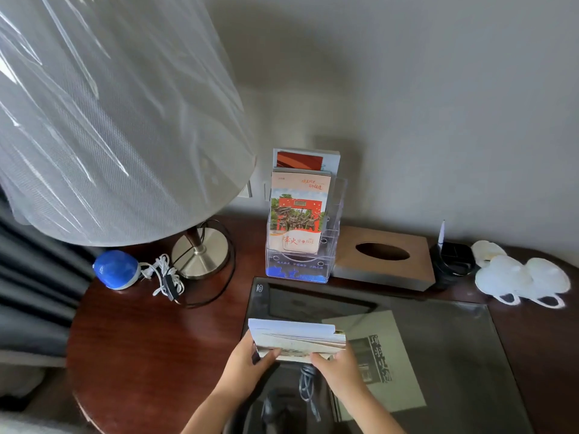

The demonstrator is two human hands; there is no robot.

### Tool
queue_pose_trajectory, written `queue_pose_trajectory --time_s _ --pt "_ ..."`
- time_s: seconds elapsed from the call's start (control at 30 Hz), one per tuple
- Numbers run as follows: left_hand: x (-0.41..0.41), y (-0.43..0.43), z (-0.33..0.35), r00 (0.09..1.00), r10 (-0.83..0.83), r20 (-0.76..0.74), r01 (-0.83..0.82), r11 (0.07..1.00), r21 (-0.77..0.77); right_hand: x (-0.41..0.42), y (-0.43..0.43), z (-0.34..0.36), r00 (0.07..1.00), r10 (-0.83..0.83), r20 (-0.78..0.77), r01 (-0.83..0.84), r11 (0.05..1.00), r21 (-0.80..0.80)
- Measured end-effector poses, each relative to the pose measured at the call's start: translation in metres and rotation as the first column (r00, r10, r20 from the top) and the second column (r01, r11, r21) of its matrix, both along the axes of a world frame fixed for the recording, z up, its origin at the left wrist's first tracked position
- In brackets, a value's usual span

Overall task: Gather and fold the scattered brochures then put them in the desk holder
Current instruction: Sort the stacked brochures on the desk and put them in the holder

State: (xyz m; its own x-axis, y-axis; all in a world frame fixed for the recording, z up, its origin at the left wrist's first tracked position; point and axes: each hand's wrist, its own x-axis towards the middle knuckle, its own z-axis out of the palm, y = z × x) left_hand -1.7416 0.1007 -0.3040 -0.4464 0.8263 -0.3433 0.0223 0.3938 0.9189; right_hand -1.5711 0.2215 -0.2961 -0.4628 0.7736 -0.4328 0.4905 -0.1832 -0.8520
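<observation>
A folded stack of brochures (297,338) is held just above the desk's glass pad, low in the middle of the view. My left hand (247,364) grips its left end and my right hand (338,368) grips its lower right edge. A clear acrylic desk holder (332,233) stands at the back against the wall, straight beyond the stack. An orange and red brochure (297,211) fills its front pocket and another (304,159) shows in the rear pocket. A grey-green brochure (385,355) lies flat on the pad to the right of my hands.
A large lamp (109,114) with a plastic-covered shade stands at the left, with its metal base (200,252), a white cord and a blue round device (116,269) near it. A brown tissue box (385,258), a black pen holder (451,258) and white masks (520,278) line the back right.
</observation>
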Motion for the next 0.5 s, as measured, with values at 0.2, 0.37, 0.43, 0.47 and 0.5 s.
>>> queue_pose_trajectory --time_s 0.2,0.37,0.43,0.47,0.5 --pt "0.001 0.002 0.0 0.992 -0.078 -0.097 0.076 0.997 -0.017 0.011 0.009 -0.001 0.994 0.099 0.046 -0.101 0.993 0.061" --pt "-0.028 0.035 0.037 0.978 -0.076 -0.195 0.073 0.997 -0.023 -0.006 0.047 0.048 0.983 0.18 0.033 -0.183 0.964 0.191" --pt "-0.044 0.067 0.064 0.959 -0.029 -0.282 0.042 0.998 0.039 -0.021 0.076 0.079 0.982 0.19 0.004 -0.184 0.942 0.282" --pt "-0.053 0.085 0.081 0.94 0.008 -0.34 0.02 0.997 0.08 -0.031 0.092 0.094 0.982 0.186 -0.007 -0.174 0.931 0.321" --pt "-0.063 0.105 0.098 0.913 0.056 -0.403 -0.009 0.993 0.119 -0.042 0.109 0.108 0.985 0.171 -0.022 -0.153 0.924 0.35"
